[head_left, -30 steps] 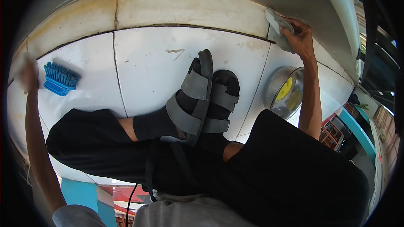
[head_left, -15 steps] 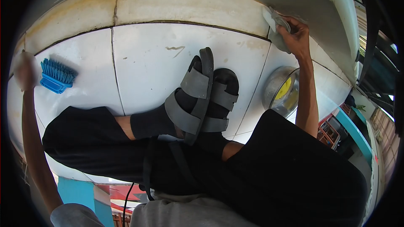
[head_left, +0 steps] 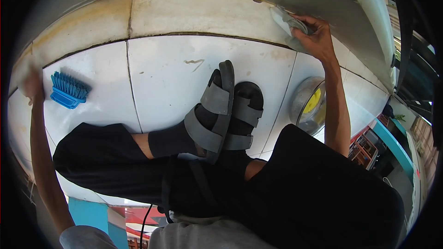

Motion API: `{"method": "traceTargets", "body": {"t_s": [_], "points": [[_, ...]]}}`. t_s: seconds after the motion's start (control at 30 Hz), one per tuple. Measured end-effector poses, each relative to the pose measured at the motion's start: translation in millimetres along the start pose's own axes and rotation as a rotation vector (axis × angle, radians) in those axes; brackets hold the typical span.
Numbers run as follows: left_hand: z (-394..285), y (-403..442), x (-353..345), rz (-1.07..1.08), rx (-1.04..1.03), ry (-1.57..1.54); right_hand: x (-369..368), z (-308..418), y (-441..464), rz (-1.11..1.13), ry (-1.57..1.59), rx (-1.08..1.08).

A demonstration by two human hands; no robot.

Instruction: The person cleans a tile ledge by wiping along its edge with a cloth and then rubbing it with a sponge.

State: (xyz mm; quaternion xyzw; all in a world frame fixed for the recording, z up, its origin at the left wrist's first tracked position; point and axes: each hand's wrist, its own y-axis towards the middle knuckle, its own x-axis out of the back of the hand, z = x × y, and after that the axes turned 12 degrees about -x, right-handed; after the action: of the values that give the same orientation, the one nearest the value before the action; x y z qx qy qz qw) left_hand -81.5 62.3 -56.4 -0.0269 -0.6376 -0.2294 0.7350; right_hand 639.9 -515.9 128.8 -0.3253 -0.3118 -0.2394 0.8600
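Gripping the cloth (head_left: pixel 280 17) between thumb and fingers, the right hand (head_left: pixel 319 39) holds it against the skirting (head_left: pixel 198 11). On the near side of that hand sits the bowl (head_left: pixel 300 96). The left hand (head_left: pixel 33 83) is blurred, so whether it grips anything cannot be told; the brush (head_left: pixel 69 90) lies just to its right.

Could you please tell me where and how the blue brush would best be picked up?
Probably by its plastic back, coming from the side of the bent knee: the brush seems to lie on its side, with the bristles pointing away from the person and the back turned towards that knee. The left hand is the nearer one.
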Motion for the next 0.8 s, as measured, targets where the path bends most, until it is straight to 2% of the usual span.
{"method": "traceTargets", "body": {"t_s": [0.07, 0.13, 0.17, 0.2, 0.3, 0.47, 0.53, 0.6, 0.7, 0.73, 0.8], "points": [[7.2, -5.9, -0.9, -0.010, -0.164, 0.035, 13.6, -13.1, 4.1, 0.042, 0.009, -0.032], [10.8, -8.0, 2.3, 0.005, -0.165, -0.006, 21.0, -21.9, -0.5, 0.007, 0.017, -0.129], [7.0, -5.6, 2.3, -0.002, -0.170, -0.054, 14.4, -29.6, 2.8, -0.027, 0.016, 0.043], [-2.3, -7.7, 6.1, -0.003, -0.172, -0.057, 5.6, -19.6, 2.1, -0.030, 0.015, 0.042], [-30.5, -6.7, 29.8, 0.005, 0.081, -0.046, -21.2, 18.9, -1.8, 0.064, -0.053, -0.010], [-45.6, -11.1, 50.7, 0.004, 0.198, -0.072, 15.1, -21.6, 1.6, 0.027, -0.050, 0.020], [-46.7, -11.4, 44.3, -0.002, 0.224, -0.098, 15.5, -15.1, -2.1, 0.004, -0.015, -0.025], [-39.9, -5.9, 35.1, 0.005, 0.203, -0.104, -0.4, -3.3, 0.5, -0.004, -0.081, 0.041], [21.8, 4.6, -8.4, 0.057, -0.171, 0.009, -14.3, 8.7, -2.3, 0.016, -0.071, 0.020], [6.9, 5.6, 3.7, 0.055, -0.171, 0.011, -2.7, 2.1, -6.1, 0.012, -0.099, 0.016], [-29.0, -9.8, 35.8, 0.036, -0.018, -0.078, 16.7, -10.2, -6.7, 0.001, -0.109, 0.000]]}}
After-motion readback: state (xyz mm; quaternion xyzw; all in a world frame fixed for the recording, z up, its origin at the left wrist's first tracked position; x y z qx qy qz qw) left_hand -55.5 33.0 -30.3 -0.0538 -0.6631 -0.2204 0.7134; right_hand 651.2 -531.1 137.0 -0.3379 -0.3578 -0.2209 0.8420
